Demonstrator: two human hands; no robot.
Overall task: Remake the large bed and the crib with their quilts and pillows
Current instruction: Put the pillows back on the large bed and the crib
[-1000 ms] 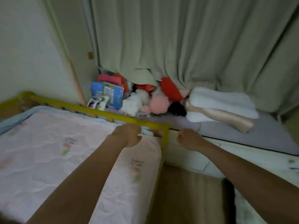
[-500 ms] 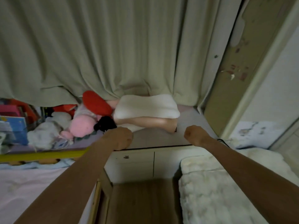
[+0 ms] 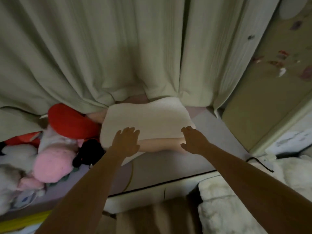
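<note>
Where curtain hangs, white pillow [image 3: 146,119] underhand.

2 hands [image 3: 125,142] [image 3: 192,141], 2 stacked pillows [image 3: 146,119] [image 3: 162,146], 1 curtain [image 3: 101,56], approx. 4 plush toys [image 3: 52,162].

Pale sage-green curtain [image 3: 94,53] across the back, plain, no print. A cream-white pillow [image 3: 148,119] sits on a peach-pink one [image 3: 162,143], over a soft lilac-grey sheet [image 3: 217,137]. Left side: a bright red cushion [image 3: 70,122], a pink plush toy [image 3: 52,163] and a black one [image 3: 89,152]. White fluffy quilt [image 3: 236,205] at right, black cable [image 3: 260,162], yellow crib rail [image 3: 22,222], and an olive door [image 3: 270,85] with faded stickers.
</note>
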